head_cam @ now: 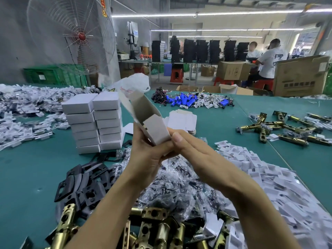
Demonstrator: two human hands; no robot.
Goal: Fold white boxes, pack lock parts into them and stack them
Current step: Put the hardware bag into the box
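A half-folded white box [147, 115] is held up over the green table [27, 169], its far end flaps still open and its near end flap folded in. My left hand [147, 153] grips the box from below and on the left. My right hand [190, 148] lies against the box's near end with straight fingers and the thumb pressing the flap. Two stacks of closed white boxes [95, 123] stand to the left. A pile of flat box blanks [181, 119] lies behind the held box. Brass latch bolts [158, 229] lie nearest to me.
Black strike plates [86, 182] and bagged small parts [179, 184] lie under my arms. White card inserts [269, 180] heap at the right, more brass latches [287, 128] farther right. Blue batteries [186, 99] lie at the back. Seated persons and cartons are behind the table.
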